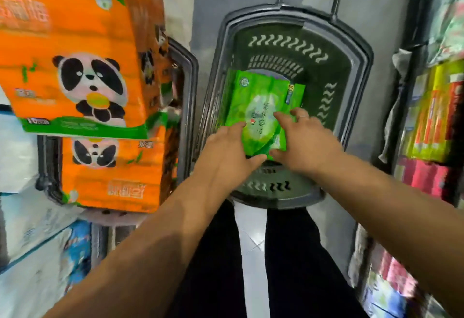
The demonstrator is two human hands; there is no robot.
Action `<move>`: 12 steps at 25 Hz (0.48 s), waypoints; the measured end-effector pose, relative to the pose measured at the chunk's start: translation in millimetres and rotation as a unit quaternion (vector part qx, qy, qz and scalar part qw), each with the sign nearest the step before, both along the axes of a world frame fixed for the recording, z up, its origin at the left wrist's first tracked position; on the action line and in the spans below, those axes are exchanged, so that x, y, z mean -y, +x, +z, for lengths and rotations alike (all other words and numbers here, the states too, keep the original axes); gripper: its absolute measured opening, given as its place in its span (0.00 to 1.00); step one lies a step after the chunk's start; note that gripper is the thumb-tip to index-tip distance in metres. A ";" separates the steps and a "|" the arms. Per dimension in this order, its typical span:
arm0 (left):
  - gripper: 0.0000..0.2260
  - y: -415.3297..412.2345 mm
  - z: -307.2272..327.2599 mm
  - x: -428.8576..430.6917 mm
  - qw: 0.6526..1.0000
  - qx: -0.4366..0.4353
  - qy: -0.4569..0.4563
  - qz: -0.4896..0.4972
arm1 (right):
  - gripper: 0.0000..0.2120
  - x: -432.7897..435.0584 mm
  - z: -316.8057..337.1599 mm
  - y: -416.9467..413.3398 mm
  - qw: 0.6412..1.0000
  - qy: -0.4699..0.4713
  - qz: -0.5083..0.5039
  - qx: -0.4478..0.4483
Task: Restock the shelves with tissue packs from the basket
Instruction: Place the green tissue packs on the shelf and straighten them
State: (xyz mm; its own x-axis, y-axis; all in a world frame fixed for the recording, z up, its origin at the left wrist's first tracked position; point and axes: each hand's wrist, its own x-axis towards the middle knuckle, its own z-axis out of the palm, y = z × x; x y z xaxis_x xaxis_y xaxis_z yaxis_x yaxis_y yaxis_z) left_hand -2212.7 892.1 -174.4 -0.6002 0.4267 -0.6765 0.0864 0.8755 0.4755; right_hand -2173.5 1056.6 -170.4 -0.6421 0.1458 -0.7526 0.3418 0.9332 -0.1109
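A dark grey plastic basket (356, 71) with a raised handle stands on the floor ahead of me. Inside it lies a green tissue pack (261, 101), flat on the bottom. My left hand (226, 157) holds the pack's near left edge, thumb under its near end. From the right, my right hand (306, 141) grips the same pack, fingers spread over its top. Both forearms reach down into the basket.
A second dark basket (187, 71) on the left holds large orange tissue packs with a panda print (75, 53). White and blue packs (32, 229) lie at the lower left. Shelves with colourful packs (431, 121) line the right side. My dark trouser legs (288, 267) stand below.
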 end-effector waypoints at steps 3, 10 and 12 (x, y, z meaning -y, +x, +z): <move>0.36 2.4 -81.4 -28.1 0.997 0.038 -0.014 0.069 | 0.40 -28.3 -80.2 -23.9 0.999 0.006 0.048 0.003; 0.38 60.8 -262.9 -66.7 0.861 0.249 -0.075 0.437 | 0.43 -79.5 -260.5 -66.1 0.992 0.027 0.120 0.017; 0.39 71.1 -295.2 -76.3 0.742 0.283 -0.044 0.607 | 0.49 -91.0 -293.1 -86.3 0.991 0.034 0.126 0.002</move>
